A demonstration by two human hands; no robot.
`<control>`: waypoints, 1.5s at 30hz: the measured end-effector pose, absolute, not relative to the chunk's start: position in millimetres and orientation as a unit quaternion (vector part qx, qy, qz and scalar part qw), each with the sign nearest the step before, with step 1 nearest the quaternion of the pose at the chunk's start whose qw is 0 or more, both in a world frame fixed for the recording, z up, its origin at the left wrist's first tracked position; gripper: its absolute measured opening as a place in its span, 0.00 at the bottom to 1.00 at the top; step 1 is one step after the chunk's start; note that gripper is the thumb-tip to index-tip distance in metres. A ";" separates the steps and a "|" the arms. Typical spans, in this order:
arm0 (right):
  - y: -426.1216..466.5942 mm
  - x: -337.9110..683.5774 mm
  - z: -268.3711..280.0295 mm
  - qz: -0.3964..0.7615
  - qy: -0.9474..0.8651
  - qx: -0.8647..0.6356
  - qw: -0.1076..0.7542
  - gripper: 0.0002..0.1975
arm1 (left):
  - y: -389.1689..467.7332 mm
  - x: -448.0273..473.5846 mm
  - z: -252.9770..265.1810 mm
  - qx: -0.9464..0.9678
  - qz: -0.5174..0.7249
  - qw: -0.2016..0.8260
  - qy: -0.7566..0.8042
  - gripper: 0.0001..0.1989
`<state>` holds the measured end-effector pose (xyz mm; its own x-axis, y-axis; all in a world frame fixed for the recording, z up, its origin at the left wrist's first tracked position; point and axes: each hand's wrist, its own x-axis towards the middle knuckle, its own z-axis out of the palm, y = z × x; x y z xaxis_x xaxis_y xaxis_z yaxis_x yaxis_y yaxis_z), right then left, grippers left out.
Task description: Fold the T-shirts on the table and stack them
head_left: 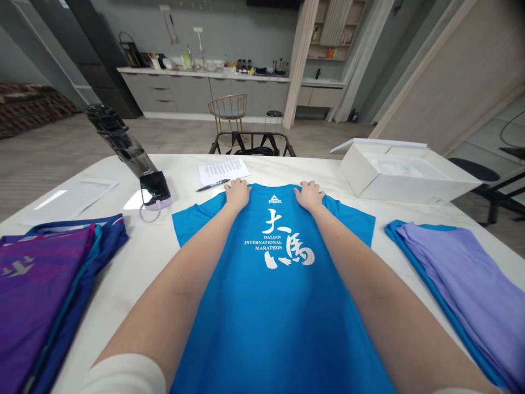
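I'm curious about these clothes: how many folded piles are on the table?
2: one purple-topped pile left of the blue T-shirt, one lilac-topped pile right of it.

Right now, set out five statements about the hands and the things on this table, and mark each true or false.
1. The left hand and right hand both touch the blue shirt. True.
2. The shirt's white lettering faces down, out of sight. False: it faces up and is visible.
3. The white box stands open. True.
4. The pen lies inside the white box. False: the pen lies on the table, near the left hand.
5. The lavender garment lies on top of a blue garment. True.
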<state>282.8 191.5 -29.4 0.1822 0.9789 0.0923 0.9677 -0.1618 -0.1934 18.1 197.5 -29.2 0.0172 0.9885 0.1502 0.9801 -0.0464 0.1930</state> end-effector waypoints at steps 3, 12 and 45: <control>200.6 283.5 -30.0 0.040 -0.652 -0.749 0.107 0.18 | 213.7 18.2 -30.1 0.711 0.133 0.065 0.687 0.15; 200.0 267.1 -24.6 0.004 -0.659 -0.730 0.183 0.18 | 216.1 23.4 -22.7 0.693 0.194 0.061 0.692 0.18; 176.7 273.6 -38.8 0.048 -0.715 -0.689 0.108 0.32 | 188.9 23.3 -41.4 0.788 0.100 0.082 0.602 0.34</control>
